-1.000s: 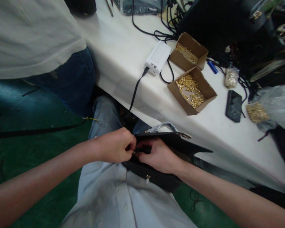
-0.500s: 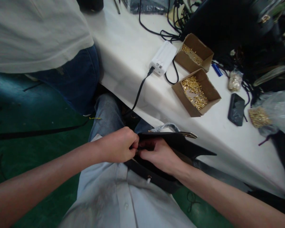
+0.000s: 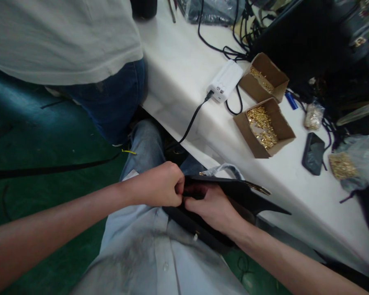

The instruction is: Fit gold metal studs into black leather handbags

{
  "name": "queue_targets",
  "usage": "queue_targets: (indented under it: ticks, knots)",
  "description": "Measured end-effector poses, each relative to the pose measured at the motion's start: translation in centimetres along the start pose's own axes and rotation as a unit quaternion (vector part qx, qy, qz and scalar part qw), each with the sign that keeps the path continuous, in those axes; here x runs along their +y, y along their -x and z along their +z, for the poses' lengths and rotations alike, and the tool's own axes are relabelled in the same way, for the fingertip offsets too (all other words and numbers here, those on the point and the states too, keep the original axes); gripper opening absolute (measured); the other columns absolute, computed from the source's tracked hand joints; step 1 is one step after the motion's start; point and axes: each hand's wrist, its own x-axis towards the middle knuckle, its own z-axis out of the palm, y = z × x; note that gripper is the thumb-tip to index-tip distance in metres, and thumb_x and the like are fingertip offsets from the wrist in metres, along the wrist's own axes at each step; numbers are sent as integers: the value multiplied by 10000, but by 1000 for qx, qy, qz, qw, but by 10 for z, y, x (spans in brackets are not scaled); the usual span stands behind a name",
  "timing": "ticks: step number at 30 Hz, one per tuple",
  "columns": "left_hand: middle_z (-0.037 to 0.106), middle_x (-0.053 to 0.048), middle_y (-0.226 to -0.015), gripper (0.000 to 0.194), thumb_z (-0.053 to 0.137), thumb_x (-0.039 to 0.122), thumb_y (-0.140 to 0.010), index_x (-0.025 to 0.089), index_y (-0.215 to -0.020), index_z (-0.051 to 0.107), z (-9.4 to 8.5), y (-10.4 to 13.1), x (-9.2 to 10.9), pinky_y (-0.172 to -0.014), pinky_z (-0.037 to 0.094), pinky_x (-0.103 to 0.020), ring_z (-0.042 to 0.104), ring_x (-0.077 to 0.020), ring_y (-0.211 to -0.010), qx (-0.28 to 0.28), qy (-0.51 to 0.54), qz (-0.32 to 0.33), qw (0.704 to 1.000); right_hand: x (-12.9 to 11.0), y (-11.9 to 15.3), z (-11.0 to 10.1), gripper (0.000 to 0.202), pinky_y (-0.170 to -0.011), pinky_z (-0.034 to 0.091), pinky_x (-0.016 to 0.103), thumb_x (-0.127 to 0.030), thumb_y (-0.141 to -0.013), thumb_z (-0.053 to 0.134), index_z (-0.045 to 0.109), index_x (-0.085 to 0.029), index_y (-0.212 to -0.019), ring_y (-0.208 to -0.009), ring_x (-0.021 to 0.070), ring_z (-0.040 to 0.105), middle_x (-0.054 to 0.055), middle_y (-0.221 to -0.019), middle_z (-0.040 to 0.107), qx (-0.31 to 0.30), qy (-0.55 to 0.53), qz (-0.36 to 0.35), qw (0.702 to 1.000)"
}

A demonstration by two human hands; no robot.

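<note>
A black handbag (image 3: pixel 213 241) lies open across my lap, against the table's side. Gold trim shows on its raised flap, and a small metal fitting sits on its front. At the bag's left end my left hand (image 3: pixel 167 184) is closed, its fingers pinching the edge. My right hand (image 3: pixel 212 207) reaches into the opening, thumb and fingers drawn together right beside the left fingertips. Whatever small part lies between the right fingers is hidden. Clear plastic wrap (image 3: pixel 226 169) covers something behind the flap, probably the handle.
On the white-covered table (image 3: pixel 172 61) stand two cardboard boxes (image 3: pixel 279 135) of small gold pieces, a white power bank (image 3: pixel 225 80) with a cable, a black device (image 3: pixel 313 153) and bagged fittings (image 3: pixel 342 166). A person in a light shirt (image 3: pixel 64 45) is close on the left.
The view has shifted slightly, so the table items appear further right and lower. Both hands keep their places at the bag's left end, with little visible movement.
</note>
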Motion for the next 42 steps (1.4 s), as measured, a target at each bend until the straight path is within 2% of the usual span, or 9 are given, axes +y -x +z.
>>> queue_targets:
  ticks: [6, 11, 16, 24, 34, 42]
  knots:
    - [753, 23, -617, 123, 745, 94, -676, 189, -695, 821, -2, -4, -8, -523, 427, -230, 713, -168, -616, -11, 30, -14, 999, -4, 6, 5, 334, -957, 612, 398, -251, -758, 677, 876, -215, -1024, -1063, 312, 815, 39, -1073, 886, 1, 17, 26, 999]
    - [720, 38, -591, 131, 756, 64, -684, 186, -674, 803, -3, -8, -12, -532, 412, -227, 671, -149, -599, -23, 31, -4, 999, -4, 6, 9, 320, -891, 621, 372, -252, -757, 665, 868, -208, -1000, -1022, 304, 825, 48, -1053, 886, -8, -16, 41, 999]
    - [732, 44, -612, 191, 756, 21, -697, 198, -691, 827, -9, -8, -11, -542, 420, -227, 644, -133, -570, -52, 5, 36, 998, -5, 2, 8, 302, -972, 619, 393, -230, -761, 663, 860, -219, -990, -1048, 301, 821, 42, -1069, 885, -17, 6, 4, 1000]
    - [592, 31, -491, 232, 725, -16, -648, 197, -557, 730, -4, -7, -7, -494, 339, -293, 497, -145, -478, -41, -65, 82, 994, -2, -3, 6, 257, -967, 637, 399, -211, -769, 685, 849, -212, -966, -1034, 304, 820, 52, -1048, 883, -18, 11, -38, 999]
    - [628, 27, -543, 214, 713, -14, -724, 172, -627, 759, -5, -10, -9, -476, 361, -256, 552, -132, -512, -38, -66, 85, 993, -7, 0, 5, 283, -934, 615, 401, -234, -779, 673, 869, -199, -980, -1043, 329, 827, 62, -1067, 892, -11, 46, -1, 999]
    - [684, 9, -577, 189, 716, 8, -736, 164, -673, 802, -2, -8, -10, -483, 382, -237, 604, -135, -536, -21, -66, 85, 994, -7, -3, 7, 256, -865, 603, 385, -259, -769, 662, 858, -198, -921, -984, 321, 819, 63, -1020, 886, 13, 92, -21, 995]
